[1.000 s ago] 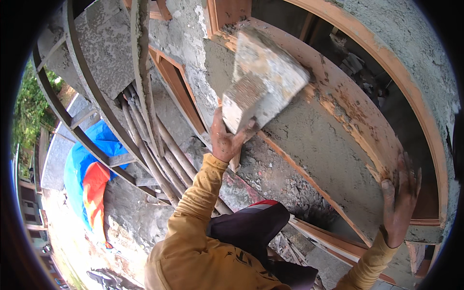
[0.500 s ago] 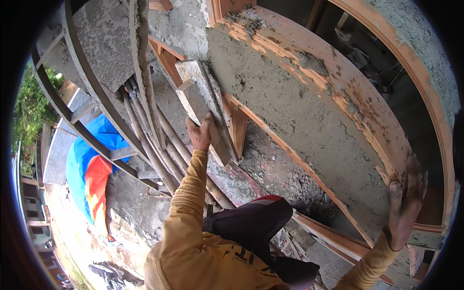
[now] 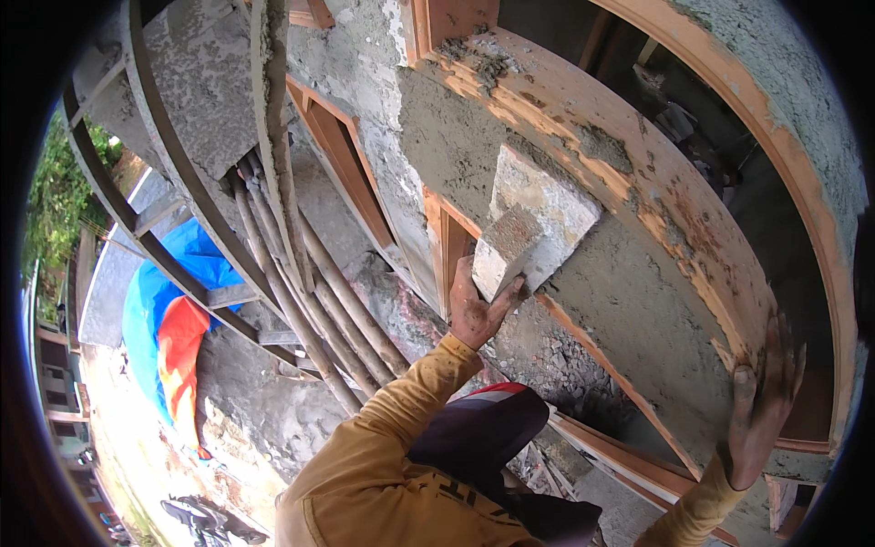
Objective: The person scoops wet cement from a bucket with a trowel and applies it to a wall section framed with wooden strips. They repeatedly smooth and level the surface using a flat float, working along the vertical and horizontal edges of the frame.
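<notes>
My left hand (image 3: 480, 310) is wrapped round the block-like handle of a plastering float (image 3: 544, 211). The float has a pale, mortar-stained flat board, and it lies over the grey plaster (image 3: 620, 283) below the window opening. Whether its whole face touches the plaster I cannot tell. On the right, my right hand (image 3: 766, 401) rests with outstretched fingers against the end of the wooden window sill (image 3: 674, 173). It holds nothing. Wet mortar clings in lumps along the sill's splintered edge.
A ladder (image 3: 155, 137) and several poles (image 3: 319, 292) stand at the left. Beyond them lies a blue and orange tarp (image 3: 182, 301). Rubble (image 3: 547, 365) covers the ground at the wall's foot. A wooden frame piece (image 3: 629, 447) sits below the plaster.
My left hand has carried the float rightward onto the plaster and turned it, so its board now shows more broadly. The right hand stays on the sill.
</notes>
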A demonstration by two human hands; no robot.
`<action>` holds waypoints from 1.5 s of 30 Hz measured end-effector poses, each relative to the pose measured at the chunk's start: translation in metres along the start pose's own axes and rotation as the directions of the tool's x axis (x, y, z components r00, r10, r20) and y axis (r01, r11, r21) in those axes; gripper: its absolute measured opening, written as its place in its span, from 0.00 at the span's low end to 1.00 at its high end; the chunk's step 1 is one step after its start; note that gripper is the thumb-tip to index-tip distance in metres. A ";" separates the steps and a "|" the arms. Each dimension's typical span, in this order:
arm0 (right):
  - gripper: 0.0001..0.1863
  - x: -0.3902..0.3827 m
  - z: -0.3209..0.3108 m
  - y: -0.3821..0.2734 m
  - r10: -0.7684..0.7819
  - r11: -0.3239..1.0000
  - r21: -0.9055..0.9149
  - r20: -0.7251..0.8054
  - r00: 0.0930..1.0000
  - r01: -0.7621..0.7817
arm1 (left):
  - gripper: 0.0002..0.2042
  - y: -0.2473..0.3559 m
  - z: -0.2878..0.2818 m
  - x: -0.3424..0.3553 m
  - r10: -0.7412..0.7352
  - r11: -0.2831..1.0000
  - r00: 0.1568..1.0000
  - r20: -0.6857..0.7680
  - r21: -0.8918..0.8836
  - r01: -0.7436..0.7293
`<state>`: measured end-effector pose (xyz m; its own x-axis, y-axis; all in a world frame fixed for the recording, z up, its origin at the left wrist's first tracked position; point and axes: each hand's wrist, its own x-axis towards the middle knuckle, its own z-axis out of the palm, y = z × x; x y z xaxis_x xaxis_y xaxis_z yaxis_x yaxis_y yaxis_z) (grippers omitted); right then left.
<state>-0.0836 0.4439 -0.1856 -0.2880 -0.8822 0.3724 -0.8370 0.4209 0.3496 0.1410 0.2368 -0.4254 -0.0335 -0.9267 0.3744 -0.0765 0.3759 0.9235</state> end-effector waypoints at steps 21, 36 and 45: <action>0.33 -0.005 0.001 -0.001 -0.038 0.999 -0.021 -0.033 0.999 0.038 | 0.22 0.008 -0.065 0.132 0.007 0.995 0.958 -0.285 -0.090 -0.034; 0.23 -0.039 -0.005 0.004 0.059 0.884 0.445 -0.414 0.908 0.146 | 0.25 0.074 0.076 -0.082 0.144 0.990 0.987 0.077 -0.015 -0.143; 0.27 -0.134 0.109 -0.083 0.161 0.548 0.836 -0.079 0.984 -0.023 | 0.31 0.071 0.082 -0.126 -0.096 0.947 0.941 0.324 -0.263 0.187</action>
<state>-0.0264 0.5043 -0.3586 -0.3812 -0.7839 0.4901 -0.8414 0.0745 -0.5353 0.0583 0.3803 -0.4135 -0.3475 -0.9073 0.2368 0.1831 0.1820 0.9661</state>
